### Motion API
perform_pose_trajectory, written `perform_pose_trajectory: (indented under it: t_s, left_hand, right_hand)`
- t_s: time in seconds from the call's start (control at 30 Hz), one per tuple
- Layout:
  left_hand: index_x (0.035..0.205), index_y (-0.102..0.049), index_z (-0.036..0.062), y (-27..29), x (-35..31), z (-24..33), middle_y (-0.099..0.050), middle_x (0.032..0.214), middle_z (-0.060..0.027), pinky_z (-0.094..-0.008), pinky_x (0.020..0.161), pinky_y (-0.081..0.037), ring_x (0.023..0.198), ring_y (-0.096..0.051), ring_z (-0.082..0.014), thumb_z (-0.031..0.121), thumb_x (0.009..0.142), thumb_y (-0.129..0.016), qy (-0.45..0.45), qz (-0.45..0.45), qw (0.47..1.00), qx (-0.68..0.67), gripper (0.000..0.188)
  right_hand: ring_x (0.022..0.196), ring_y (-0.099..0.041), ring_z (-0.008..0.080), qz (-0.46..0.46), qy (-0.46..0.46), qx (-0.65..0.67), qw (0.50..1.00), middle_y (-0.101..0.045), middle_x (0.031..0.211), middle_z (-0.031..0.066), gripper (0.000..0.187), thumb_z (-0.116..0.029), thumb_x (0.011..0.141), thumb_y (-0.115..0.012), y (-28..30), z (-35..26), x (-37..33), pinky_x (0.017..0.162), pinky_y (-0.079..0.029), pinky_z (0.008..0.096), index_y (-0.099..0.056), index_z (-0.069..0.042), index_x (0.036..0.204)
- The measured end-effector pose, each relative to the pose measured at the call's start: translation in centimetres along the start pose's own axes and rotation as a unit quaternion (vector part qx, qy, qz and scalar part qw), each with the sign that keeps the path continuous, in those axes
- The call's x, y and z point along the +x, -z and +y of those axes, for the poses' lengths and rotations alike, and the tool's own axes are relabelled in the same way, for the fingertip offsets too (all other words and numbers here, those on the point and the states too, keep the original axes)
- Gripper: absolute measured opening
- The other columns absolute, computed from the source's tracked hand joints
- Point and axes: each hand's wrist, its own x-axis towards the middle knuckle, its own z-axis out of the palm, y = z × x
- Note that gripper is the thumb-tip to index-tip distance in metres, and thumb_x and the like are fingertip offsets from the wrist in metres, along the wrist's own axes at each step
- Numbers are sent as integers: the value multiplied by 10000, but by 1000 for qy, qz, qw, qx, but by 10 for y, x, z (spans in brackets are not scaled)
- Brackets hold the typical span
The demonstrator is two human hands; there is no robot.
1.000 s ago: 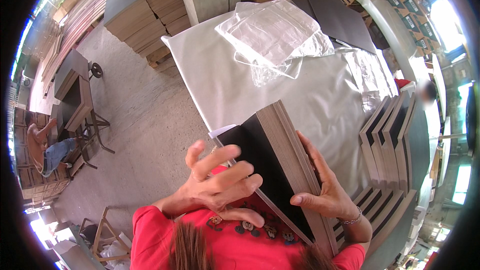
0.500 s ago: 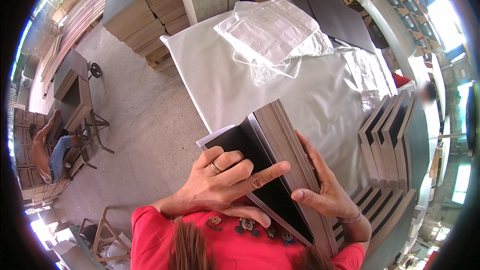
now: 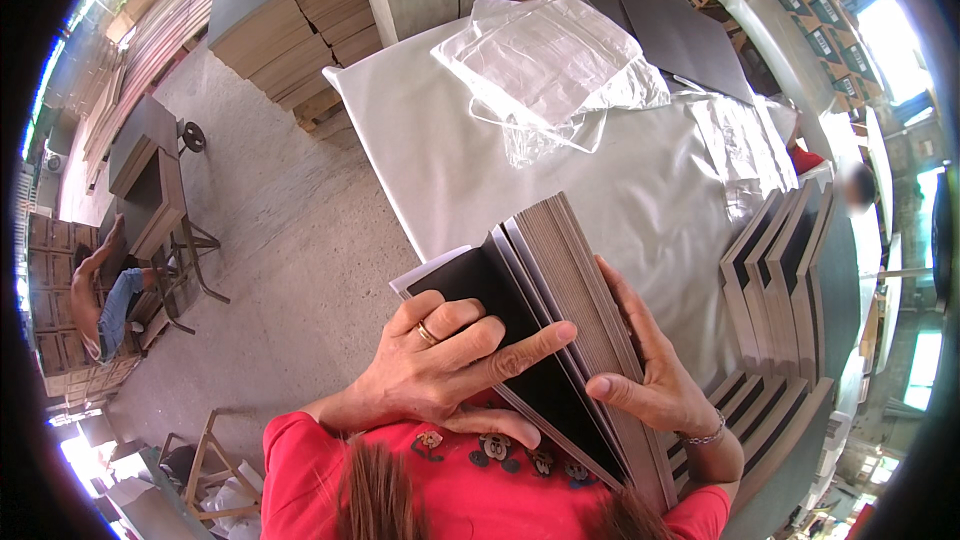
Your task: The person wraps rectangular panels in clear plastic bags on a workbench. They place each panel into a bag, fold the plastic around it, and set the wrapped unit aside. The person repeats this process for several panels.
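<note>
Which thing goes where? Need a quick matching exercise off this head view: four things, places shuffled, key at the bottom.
Things:
1. Thick stack of black-faced sheets with grey-brown edges
2. Crinkled, shiny clear plastic
3. Thin gold-coloured ring
4. Silver-coloured chain bracelet

Places:
A. On a finger of the left hand
B. In the grip of the right hand
C. Around the right wrist
D. On the smooth silvery-white table cover

Pairs: 1-B, 2-D, 3-A, 4-C
</note>
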Motion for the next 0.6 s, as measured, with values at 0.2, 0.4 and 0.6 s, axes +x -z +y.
perform_pose_trajectory:
  t_s: [0.2,0.4,0.6]
  left_hand:
    - [1248,-617,205,-2,-2,-2,-394,799,30,-263,685,-350,775,-435,-122,694,594,-592,-6,15,1000,-4,817]
    - [1125,-671,198,-4,-7,-4,-418,939,-4,-329,788,-368,935,-434,-168,687,651,-612,-25,99,995,12,684]
    - [1207,-603,177,-8,10,-4,-422,763,12,-313,793,-348,848,-511,-148,686,681,-600,-39,51,996,-59,731]
  right_hand:
    - [1363,-222,302,-1,2,-18,1000,-219,1455,162,930,-354,828,-698,1,-1,0,1102,-211,418,-115,-50,1486]
    - [1365,-217,298,-4,6,-15,1000,-214,1458,158,915,-348,840,-685,1,-2,1,1101,-219,412,-110,-49,1486]
    - [1372,-206,295,-13,7,-16,1000,-209,1463,154,883,-305,855,-669,2,-3,0,1104,-209,410,-107,-51,1487]
